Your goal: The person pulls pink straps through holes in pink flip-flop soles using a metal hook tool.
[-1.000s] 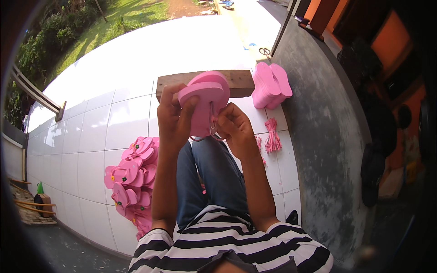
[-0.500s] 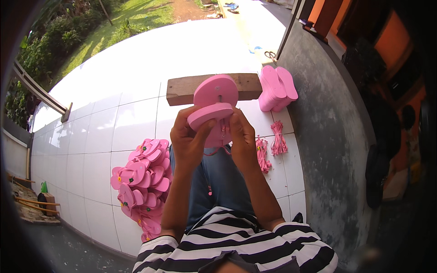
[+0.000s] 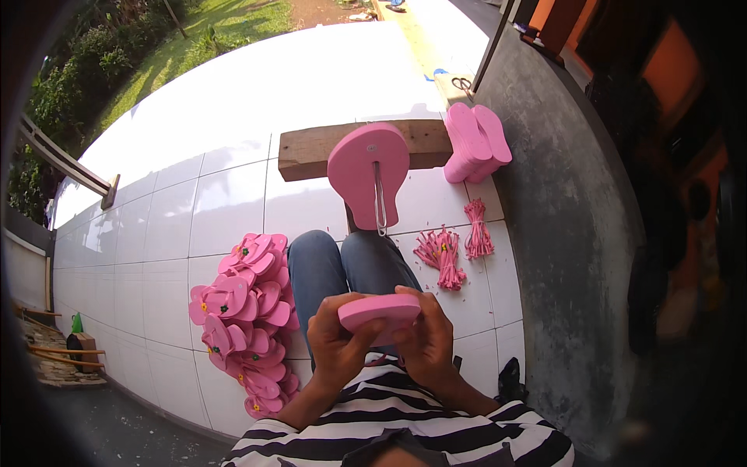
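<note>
Both your left hand and right hand keep a closed grip on the pink sandal sole, held edge-on over your lap, at six o'clock from the propped sole.

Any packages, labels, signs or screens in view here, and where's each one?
No labels, signs or screens show.
Green bottle: far left edge, by the wood scraps; small, bright green.
Brown box: just below the bottle; small, cardboard-coloured, too small to tell more.
</note>
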{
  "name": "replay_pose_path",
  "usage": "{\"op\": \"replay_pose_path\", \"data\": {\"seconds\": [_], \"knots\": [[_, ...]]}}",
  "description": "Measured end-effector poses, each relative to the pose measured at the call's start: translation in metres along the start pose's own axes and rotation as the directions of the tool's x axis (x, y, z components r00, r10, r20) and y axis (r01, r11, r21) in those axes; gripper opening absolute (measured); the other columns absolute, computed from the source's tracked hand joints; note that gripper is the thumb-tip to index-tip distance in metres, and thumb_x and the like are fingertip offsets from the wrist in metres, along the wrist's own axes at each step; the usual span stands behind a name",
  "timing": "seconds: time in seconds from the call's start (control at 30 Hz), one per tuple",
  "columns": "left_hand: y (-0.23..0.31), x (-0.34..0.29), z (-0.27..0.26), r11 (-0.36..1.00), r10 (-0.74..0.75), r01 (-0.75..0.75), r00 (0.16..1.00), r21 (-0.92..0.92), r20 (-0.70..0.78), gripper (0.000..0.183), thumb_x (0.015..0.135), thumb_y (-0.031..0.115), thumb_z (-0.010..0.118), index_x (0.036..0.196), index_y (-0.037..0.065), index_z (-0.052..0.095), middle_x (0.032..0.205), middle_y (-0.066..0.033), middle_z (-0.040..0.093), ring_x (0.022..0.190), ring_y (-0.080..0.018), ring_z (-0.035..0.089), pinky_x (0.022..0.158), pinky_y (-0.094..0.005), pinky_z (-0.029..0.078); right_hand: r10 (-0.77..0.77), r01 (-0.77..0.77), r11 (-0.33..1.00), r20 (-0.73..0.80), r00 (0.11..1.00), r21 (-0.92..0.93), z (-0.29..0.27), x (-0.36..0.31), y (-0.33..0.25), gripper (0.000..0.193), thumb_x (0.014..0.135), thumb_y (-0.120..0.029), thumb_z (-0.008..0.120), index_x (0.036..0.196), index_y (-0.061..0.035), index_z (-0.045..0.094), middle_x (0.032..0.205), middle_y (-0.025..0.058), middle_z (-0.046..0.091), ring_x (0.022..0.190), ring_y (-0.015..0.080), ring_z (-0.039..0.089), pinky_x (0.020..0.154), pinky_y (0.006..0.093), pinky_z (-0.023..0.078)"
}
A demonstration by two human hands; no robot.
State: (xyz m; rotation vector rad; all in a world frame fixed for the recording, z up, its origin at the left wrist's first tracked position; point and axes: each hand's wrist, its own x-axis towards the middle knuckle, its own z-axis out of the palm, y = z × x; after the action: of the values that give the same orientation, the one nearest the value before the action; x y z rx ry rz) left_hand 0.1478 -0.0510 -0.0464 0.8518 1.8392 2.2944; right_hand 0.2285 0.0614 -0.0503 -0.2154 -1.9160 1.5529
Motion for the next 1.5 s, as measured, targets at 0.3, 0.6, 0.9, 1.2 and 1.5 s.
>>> {"op": "replay_pose_path", "data": {"seconds": [0.3,0.6,0.9,1.2,1.5], "knots": [[-0.009,0.036,-0.016,0.945,-0.308,0.291,0.946,0.15,0.103,0.034,0.085,0.012,0.077,0.11,0.0,0.058,0.095,-0.0056,0.067,0.085,-0.0101,0.064,0.074,-0.0242,0.053,0.106,-0.057,0.979,0.252,0.962,-0.195,-0.022,0.019,0.022,0.046,0.093,-0.012,0.064,0.137,-0.0045,0.053,0.092,0.0148,0.066,0.08,0.0274,0.066,0.074,0.0355,0.052],[-0.068,0.033,-0.022,0.9,-0.421,0.412,0.906,-0.143,-0.041,0.034,0.096,0.022,0.065,0.119,-0.001,0.056,0.102,-0.008,0.066,0.089,-0.0128,0.064,0.083,-0.027,0.052,0.595,-0.568,0.801,0.352,0.723,-0.189,-0.072,-0.015,0.074,0.029,0.097,-0.02,0.061,0.114,0.0027,0.064,0.095,0.0067,0.068,0.084,0.0114,0.062,0.078,0.024,0.049],[-0.219,-0.023,-0.067,0.598,-0.561,0.349,0.826,0.722,0.065,0.028,0.091,0.022,0.065,0.111,0.004,0.061,0.094,-0.0175,0.069,0.088,-0.0282,0.068,0.08,-0.0387,0.053,0.583,-0.555,0.796,-0.548,0.599,0.241,-0.158,-0.13,0.236,0.028,0.1,-0.03,0.059,0.095,-0.0028,0.065,0.077,-0.002,0.058,0.068,0.0063,0.051,0.06,0.0244,0.039],[-0.284,-0.1,-0.048,0.784,-0.599,0.11,0.39,0.611,0.699,0.037,0.08,0.013,0.066,0.116,0.007,0.061,0.105,-0.0251,0.066,0.099,-0.0422,0.063,0.087,-0.0472,0.05,0.507,-0.936,0.35,-0.849,0.147,0.047,-0.19,-0.229,0.371,0.042,0.089,-0.036,0.066,0.11,-0.0002,0.061,0.1,0.017,0.066,0.089,0.0297,0.063,0.081,0.0389,0.05],[-0.213,-0.05,-0.052,0.712,-0.588,0.274,0.735,0.646,0.337,0.023,0.096,0.015,0.055,0.116,0.002,0.057,0.083,-0.0208,0.069,0.075,-0.0319,0.068,0.064,-0.0398,0.05,0.297,-0.901,0.265,-0.859,0.416,-0.344,-0.159,-0.19,0.317,0.058,0.087,-0.025,0.067,0.136,-0.0058,0.042,0.136,0.019,0.043,0.126,0.0355,0.043,0.1,0.0426,0.041]]}}
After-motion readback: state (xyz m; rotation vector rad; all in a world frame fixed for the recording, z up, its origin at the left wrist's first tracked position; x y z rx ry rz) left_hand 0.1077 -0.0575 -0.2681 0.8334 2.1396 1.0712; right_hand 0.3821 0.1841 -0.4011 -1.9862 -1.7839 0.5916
